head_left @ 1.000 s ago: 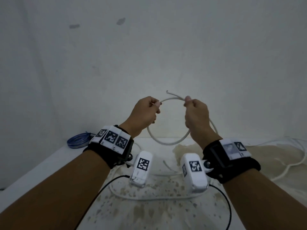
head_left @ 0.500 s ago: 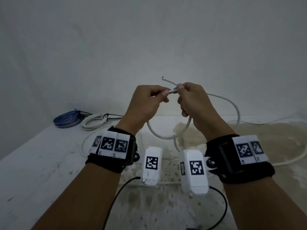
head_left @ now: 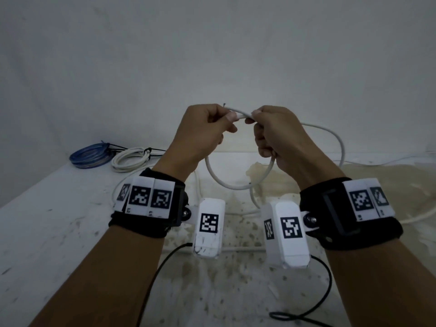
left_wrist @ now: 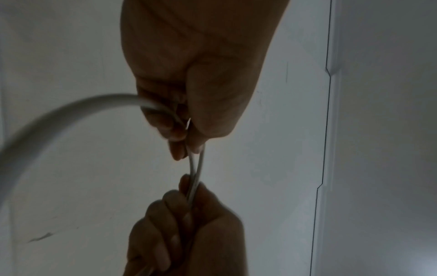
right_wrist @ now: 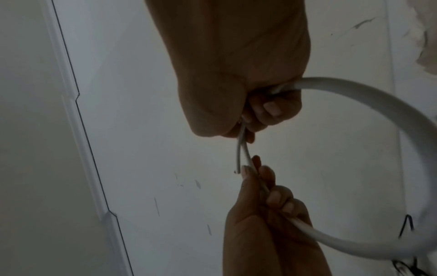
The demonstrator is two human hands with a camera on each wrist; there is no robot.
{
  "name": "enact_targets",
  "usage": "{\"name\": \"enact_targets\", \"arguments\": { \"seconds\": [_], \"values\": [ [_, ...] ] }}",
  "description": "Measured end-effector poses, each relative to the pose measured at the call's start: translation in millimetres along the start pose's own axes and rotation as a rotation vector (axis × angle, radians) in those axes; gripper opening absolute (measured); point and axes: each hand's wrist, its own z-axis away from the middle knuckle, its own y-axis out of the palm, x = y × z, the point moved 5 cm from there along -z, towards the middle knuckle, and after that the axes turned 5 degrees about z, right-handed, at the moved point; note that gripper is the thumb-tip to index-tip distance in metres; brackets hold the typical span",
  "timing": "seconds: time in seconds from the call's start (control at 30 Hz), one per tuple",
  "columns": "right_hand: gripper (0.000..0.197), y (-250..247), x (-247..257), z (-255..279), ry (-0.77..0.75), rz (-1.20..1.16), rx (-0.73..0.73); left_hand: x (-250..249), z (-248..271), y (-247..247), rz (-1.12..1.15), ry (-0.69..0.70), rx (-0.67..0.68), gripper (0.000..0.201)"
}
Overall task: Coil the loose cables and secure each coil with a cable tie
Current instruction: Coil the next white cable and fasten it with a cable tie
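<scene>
A loose white cable (head_left: 236, 188) is held up over the table, with one loop hanging below my hands and a wider loop (head_left: 339, 147) arching off to the right. My left hand (head_left: 226, 121) pinches the cable near its free end, which sticks up past the thumb. My right hand (head_left: 256, 116) grips the cable close beside it, fingers curled round it. In the left wrist view two strands (left_wrist: 197, 168) run side by side between the hands. The right wrist view shows the cut end (right_wrist: 237, 168) beside the left thumb.
A tied blue coil (head_left: 90, 155) and a tied white coil (head_left: 132, 159) lie at the back left of the stained white table (head_left: 47, 220). More loose white cable (head_left: 420, 215) trails on the right. Black camera cords (head_left: 160, 267) hang under my wrists. A wall stands close behind.
My hands have come together from about a loop's width apart, and the strands now lie side by side. A second loop has formed on the right. The view has tilted down.
</scene>
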Motion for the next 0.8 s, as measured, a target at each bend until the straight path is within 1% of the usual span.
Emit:
{"name": "enact_targets", "arguments": {
  "seconds": [0.07, 0.13, 0.2, 0.3, 0.47, 0.53, 0.63, 0.73, 0.8],
  "values": [
    [0.025, -9, 0, -2, -0.003, -0.006, -0.071, 1, 0, 0, 0.007, -0.083, 0.088, 0.018],
    [0.023, -13, 0, -3, -0.002, -0.040, -0.079, 0, 1, 0, 0.030, -0.114, 0.137, 0.020],
    [0.017, -11, 1, -2, -0.005, -0.066, -0.038, -3, 1, -1, 0.041, -0.077, 0.118, 0.021],
    [0.009, -3, 3, 0, -0.042, -0.028, -0.007, -5, 1, 1, 0.027, -0.026, 0.092, 0.021],
    [0.014, 2, 4, -1, -0.115, 0.048, -0.081, -8, 3, 4, 0.062, -0.039, 0.116, 0.014],
    [0.017, 4, 5, 0, -0.147, 0.075, -0.096, -11, 4, 5, 0.083, -0.020, 0.066, 0.014],
    [0.017, 8, 9, 2, -0.148, 0.064, -0.089, -11, 5, 2, 0.119, 0.010, -0.081, 0.022],
    [0.017, 3, 11, 3, -0.111, -0.037, -0.108, -10, 4, 1, 0.117, -0.003, -0.102, 0.021],
    [0.017, -1, 12, 4, -0.096, -0.088, -0.120, -10, 4, 0, 0.129, -0.006, -0.117, 0.025]
  ]
}}
